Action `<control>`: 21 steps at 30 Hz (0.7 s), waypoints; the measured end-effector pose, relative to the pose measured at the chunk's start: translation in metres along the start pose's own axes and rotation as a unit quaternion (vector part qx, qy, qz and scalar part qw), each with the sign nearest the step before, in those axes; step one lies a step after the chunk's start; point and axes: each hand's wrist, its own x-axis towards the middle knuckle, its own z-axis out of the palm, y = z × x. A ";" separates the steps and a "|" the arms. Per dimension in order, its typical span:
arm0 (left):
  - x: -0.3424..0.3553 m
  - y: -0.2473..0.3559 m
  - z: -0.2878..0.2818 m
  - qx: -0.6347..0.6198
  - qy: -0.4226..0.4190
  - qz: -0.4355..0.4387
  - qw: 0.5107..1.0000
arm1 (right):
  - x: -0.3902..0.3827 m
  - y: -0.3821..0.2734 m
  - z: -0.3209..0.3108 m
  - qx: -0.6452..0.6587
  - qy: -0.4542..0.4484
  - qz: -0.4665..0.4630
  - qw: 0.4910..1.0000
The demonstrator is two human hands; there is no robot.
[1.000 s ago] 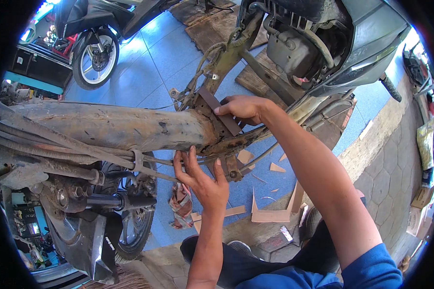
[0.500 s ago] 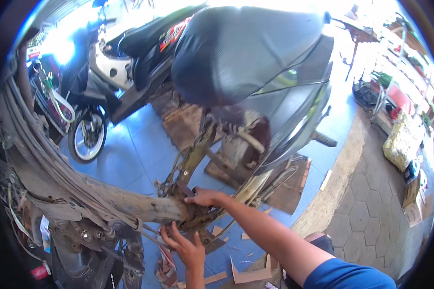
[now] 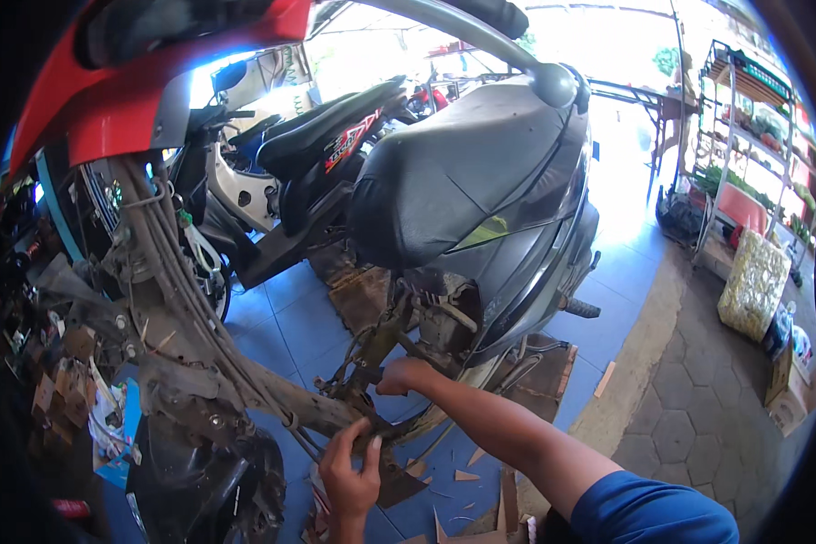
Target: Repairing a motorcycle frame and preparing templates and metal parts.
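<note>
1. One red panel [image 3: 163,109] filled the upper left of the picture; below it ran several cables [image 3: 205,325], too bunched to count.
2. One bare tube [image 3: 326,415] slanted from mid-left to the lower middle.
3. One far seat [image 3: 308,145] showed left of the upper middle.
4. Two hands worked apart from each other. The left hand [image 3: 349,470], lower middle, had thumb and fingers parted at the tube's lower edge.
5. One dark strip [image 3: 369,373] appeared below centre, near the tube's bend.
6. The right hand [image 3: 397,377], just right of it, looked clamped on the strip, fingers curled. The step in hand seemed to be working the strip there; the next move probably called for a firm pinch, with the left hand steadying.
7. One near seat [image 3: 453,181] filled the upper middle.
8. At least three cardboard scraps [image 3: 467,475] lay bottom centre.
9. One rack [image 3: 733,136] stood upper right.
</note>
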 end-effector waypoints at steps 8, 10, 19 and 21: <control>0.112 0.157 -0.053 -0.126 0.077 0.391 0.909 | -0.093 0.001 0.033 0.083 0.170 -0.146 0.971; 0.138 0.206 -0.065 -0.141 0.116 0.490 0.852 | -0.114 0.015 0.047 0.153 0.221 -0.203 0.942; 0.201 0.314 -0.121 -0.008 0.148 0.656 0.740 | -0.266 0.047 0.052 0.301 0.133 -0.134 0.935; 0.205 0.326 -0.122 0.097 0.067 0.561 0.820 | -0.270 0.054 0.067 0.335 0.103 -0.115 0.930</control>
